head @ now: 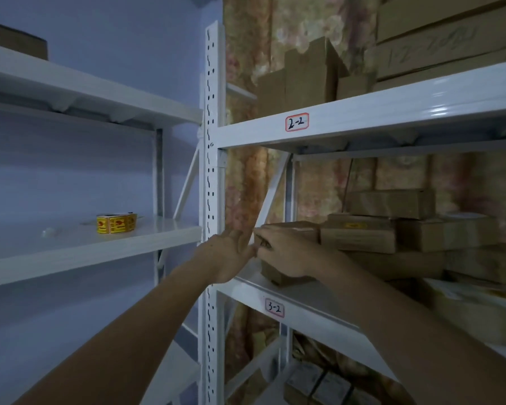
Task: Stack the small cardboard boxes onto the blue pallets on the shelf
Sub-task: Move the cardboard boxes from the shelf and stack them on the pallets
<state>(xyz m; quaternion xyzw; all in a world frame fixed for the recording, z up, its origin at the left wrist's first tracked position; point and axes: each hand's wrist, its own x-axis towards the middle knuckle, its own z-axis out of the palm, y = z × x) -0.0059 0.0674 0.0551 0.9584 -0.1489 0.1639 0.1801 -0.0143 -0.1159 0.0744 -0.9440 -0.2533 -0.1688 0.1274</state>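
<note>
Both hands reach a small box point(287, 232) at the left end of the shelf point(304, 299) marked 3-2, right hand point(287, 255) curled over its near edge, left hand point(231, 255) flat against its end; no blue pallet shows, so lifting level seems wise.

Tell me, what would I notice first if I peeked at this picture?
Two hands meet at the white shelf post: the right hand holds a small cardboard box on the shelf marked 3-2, the left hand beside it. A bright yellow sticker roll sits on the left shelf.
</note>
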